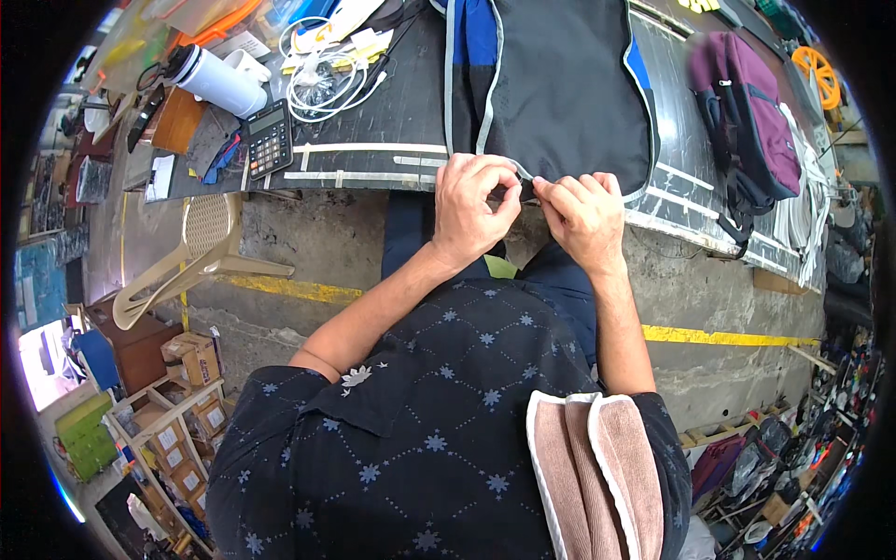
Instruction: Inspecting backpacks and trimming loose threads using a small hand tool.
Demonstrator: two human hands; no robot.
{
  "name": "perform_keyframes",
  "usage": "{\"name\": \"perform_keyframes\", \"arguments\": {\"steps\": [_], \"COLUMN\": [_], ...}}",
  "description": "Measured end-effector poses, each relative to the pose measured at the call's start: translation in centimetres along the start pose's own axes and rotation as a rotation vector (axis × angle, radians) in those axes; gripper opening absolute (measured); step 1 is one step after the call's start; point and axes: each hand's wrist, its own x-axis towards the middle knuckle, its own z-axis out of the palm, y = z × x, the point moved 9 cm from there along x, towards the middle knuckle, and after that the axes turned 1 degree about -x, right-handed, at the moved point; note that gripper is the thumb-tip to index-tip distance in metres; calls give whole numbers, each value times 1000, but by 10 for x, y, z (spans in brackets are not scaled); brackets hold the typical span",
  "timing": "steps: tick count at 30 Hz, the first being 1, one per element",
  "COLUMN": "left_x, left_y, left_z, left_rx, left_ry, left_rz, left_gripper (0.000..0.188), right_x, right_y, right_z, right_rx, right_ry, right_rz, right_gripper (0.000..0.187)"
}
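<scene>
A black fabric panel (569, 93) with grey edge binding (494, 79) and blue fabric (476, 37) beside it lies on the dark table, its near edge at the table's front. My left hand (474, 210) pinches the binding near the panel's lower left corner, thumb and forefinger curled into a ring. Just right of it, my right hand (583, 219) is closed with thumb and forefinger on the same near edge. A short stretch of grey binding shows between the two hands. The fingertips partly hide the edge itself.
Left on the table (373, 166) are a calculator (269, 138), a white tumbler (219, 84) and a coiled white cable (327, 89). A maroon and black backpack (751, 117) lies at the right. A beige plastic chair (210, 233) stands left of me.
</scene>
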Motion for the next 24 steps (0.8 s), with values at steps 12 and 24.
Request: {"name": "perform_keyframes", "arguments": {"steps": [12, 24], "left_x": [-1, -34], "left_y": [-2, -74], "left_z": [1, -74], "left_rx": [-11, -85], "left_ry": [-1, 57], "left_rz": [-6, -235], "left_gripper": [13, 13], "right_x": [0, -47], "right_y": [1, 81], "right_z": [0, -33], "right_rx": [-7, 208], "right_ry": [12, 292], "right_rz": [-12, 463], "right_gripper": [20, 35]}}
